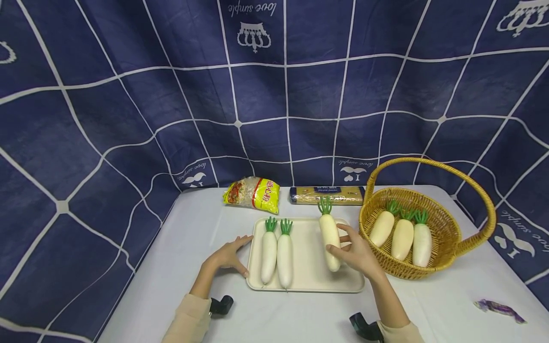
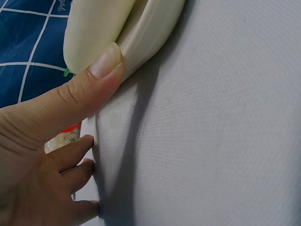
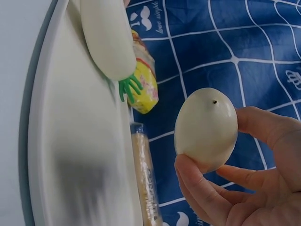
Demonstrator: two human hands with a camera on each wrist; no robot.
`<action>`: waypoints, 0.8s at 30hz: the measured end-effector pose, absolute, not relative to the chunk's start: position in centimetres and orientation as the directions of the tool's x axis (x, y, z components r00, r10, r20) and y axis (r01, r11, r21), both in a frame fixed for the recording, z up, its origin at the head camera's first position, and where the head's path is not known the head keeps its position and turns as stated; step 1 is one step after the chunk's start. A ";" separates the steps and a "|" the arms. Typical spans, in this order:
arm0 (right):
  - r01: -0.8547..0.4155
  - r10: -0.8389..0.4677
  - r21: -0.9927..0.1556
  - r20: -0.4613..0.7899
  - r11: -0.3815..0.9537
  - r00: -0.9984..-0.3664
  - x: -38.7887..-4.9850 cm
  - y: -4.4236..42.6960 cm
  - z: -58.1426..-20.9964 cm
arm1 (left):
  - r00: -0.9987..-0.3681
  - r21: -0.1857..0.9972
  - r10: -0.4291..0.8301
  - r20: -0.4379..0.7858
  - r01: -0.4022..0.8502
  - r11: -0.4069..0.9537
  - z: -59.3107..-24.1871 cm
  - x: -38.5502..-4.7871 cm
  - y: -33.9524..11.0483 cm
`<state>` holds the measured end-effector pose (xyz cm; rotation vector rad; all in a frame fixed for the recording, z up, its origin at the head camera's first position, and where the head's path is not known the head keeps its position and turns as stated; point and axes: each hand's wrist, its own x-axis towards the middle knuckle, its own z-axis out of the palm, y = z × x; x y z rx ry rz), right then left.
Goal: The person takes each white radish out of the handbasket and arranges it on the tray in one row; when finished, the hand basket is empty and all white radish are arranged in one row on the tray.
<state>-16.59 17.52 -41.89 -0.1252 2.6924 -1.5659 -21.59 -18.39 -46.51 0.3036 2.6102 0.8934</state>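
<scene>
My right hand [image 1: 353,250] holds a plump white radish [image 1: 330,240] with green leaf stubs over the right part of a cream tray [image 1: 306,281]. In the right wrist view, fingers and thumb grip the radish [image 3: 207,129], its rounded end facing the camera. Two slimmer white radishes, one [image 1: 269,257] left of the other [image 1: 285,262], lie side by side in the tray's left half. At the tray's left edge rests my left hand [image 1: 225,255], thumb and fingers spread. Its thumb [image 2: 106,61] touches the rim in the left wrist view.
A wicker basket [image 1: 450,224] with a tall handle stands at the right, holding three plump radishes. Behind the tray lie a yellow food bag [image 1: 253,194] and a long noodle pack [image 1: 327,195]. A purple wrapped candy [image 1: 499,309] lies near the right front.
</scene>
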 end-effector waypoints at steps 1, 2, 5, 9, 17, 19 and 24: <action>-0.059 -0.083 -0.868 0.020 0.493 -0.996 -16.6 17.5 -41.9 | -0.911 0.626 0.314 -0.269 0.083 0.776 -46.5 -21.6 -18.4; -0.059 -0.084 -0.868 0.019 0.493 -0.996 -16.6 17.4 -42.0 | -0.911 0.627 0.314 -0.269 0.082 0.774 -46.5 -21.6 -18.4; -0.061 -0.085 -0.859 0.021 0.508 -0.996 -16.6 17.2 -42.2 | -0.911 0.628 0.314 -0.269 0.081 0.774 -46.5 -21.6 -18.4; -0.063 -0.088 -0.855 0.021 0.515 -0.996 -16.6 17.0 -42.4 | -0.912 0.622 0.310 -0.269 0.081 0.779 -46.5 -21.6 -18.3; -0.044 -0.087 -0.861 0.000 0.506 -0.996 -16.7 16.6 -42.9 | -0.914 0.628 0.308 -0.266 0.078 0.775 -46.4 -21.6 -18.3; -0.032 -0.081 -0.861 -0.010 0.507 -0.997 -16.6 16.5 -43.0 | -0.913 0.627 0.312 -0.264 0.084 0.775 -46.4 -21.5 -18.3; -0.030 -0.074 -0.854 -0.010 0.519 -0.997 -16.5 16.1 -43.3 | -0.912 0.630 0.314 -0.263 0.085 0.772 -46.4 -21.6 -18.3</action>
